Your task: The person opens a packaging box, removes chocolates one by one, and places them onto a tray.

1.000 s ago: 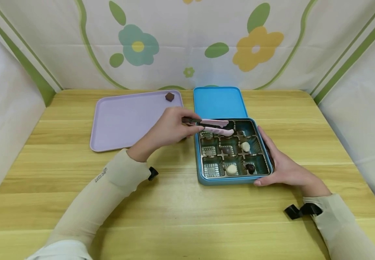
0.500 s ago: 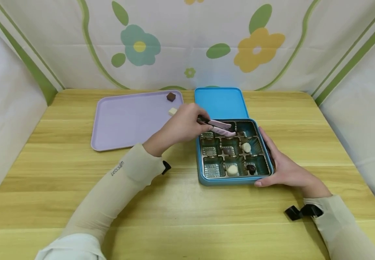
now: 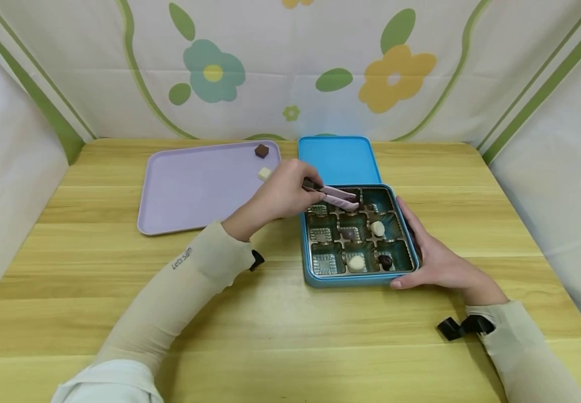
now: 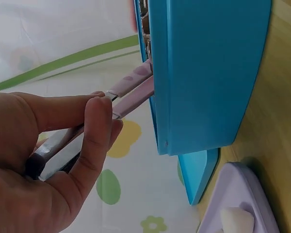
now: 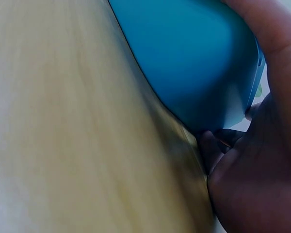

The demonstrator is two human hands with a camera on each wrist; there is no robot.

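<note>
Gripping the pink tongs (image 3: pixel 338 197) between thumb and curled fingers, your left hand (image 3: pixel 282 193) sits just left of centre in the head view, with the tong tips reaching into the top-middle compartment of the blue box (image 3: pixel 358 279). The left wrist view shows the same tongs (image 4: pixel 131 94) crossing over the box's blue wall (image 4: pixel 208 77), their two arms close together; what lies between the tips is hidden there.

Your right hand (image 3: pixel 434 254) rests against the box's right side, fingers fairly straight along the wall and thumb at the lower right corner, steadying rather than clutching it. In the right wrist view the hand (image 5: pixel 262 160) presses on the blue wall (image 5: pixel 189 63).

Inside the box's gold-lined tray: a pale round chocolate (image 3: pixel 378 228) in the middle-right cell, another pale one (image 3: pixel 356 262) in the bottom-middle cell, a dark round one (image 3: pixel 385 260) in the bottom-right cell, and a brownish piece (image 3: pixel 352 233) in the centre cell. The left column looks bare.

The blue lid (image 3: pixel 336 159) lies flat just above the box. At upper left, the lilac tray (image 3: pixel 190 196) holds a dark brown cube (image 3: pixel 262 150) and a white piece (image 3: pixel 264 173) near its upper right corner. Everything sits on the wooden bench (image 3: pixel 290 336).
</note>
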